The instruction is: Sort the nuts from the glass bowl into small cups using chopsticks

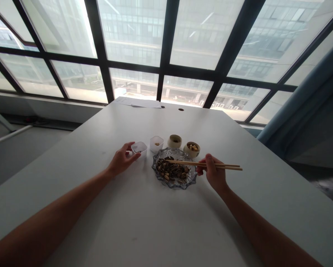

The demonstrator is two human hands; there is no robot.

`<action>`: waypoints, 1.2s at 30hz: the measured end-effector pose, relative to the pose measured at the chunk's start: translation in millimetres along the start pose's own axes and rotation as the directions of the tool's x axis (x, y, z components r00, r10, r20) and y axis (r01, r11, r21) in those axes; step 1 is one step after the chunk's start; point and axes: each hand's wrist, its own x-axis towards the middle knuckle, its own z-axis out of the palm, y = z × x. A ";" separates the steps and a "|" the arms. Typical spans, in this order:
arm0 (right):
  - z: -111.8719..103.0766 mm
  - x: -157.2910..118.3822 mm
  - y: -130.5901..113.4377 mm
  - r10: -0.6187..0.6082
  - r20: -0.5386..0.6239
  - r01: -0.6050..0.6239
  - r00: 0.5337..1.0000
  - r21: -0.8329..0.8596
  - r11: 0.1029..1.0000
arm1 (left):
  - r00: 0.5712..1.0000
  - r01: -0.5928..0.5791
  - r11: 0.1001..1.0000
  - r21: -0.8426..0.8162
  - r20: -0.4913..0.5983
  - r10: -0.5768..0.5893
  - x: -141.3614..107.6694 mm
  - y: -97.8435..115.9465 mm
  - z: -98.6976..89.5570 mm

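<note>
Clear glass forms the scalloped dish [180,186] at the middle of the white tabletop [144,218], and in it lies a pile of dark seeds [170,170] mixed with a few paler pieces. The right hand [215,173] has its grip closed on a pair of chopsticks [228,167], their tips over the pile; whether they pinch anything is too small to tell. The left hand [121,160] has its grip, thumb and fingers, around the plastic cup [143,152], just beside the dish. Judged by the contents, this looks like sorting and only partly done: the plastic cup shows a few dark bits, the neighbouring tub [155,149] a small pale piece or two, and the tan bowl [173,144] something low down (I cannot tell what). The right-hand bowl [189,151] is the fullest, with pieces resembling peanuts. Most of what is left would seem to be the seeds, since the mixed pile spreads over much of the dish and the plastic cup has little in it.
</note>
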 end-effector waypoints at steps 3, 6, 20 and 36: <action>0.9 -1.4 -1.0 -0.015 0.007 0.015 1.000 0.005 1.000 | 1.000 -0.010 1.000 -0.006 -0.002 0.010 0.1 0.7 -0.3; 1.0 -2.6 -1.2 -0.022 0.008 0.022 1.000 0.011 1.000 | 1.000 -0.014 1.000 -0.003 0.000 0.014 0.1 0.6 -0.3; -2.4 -6.3 -10.1 -0.210 0.089 0.219 0.974 -0.112 0.969 | 1.000 -0.014 1.000 -0.021 0.003 0.014 0.4 -0.6 0.3; 0.9 -12.1 -9.3 -0.274 0.195 0.320 0.942 -0.266 0.909 | 1.000 -0.019 1.000 -0.016 0.010 0.019 -0.2 0.9 -0.6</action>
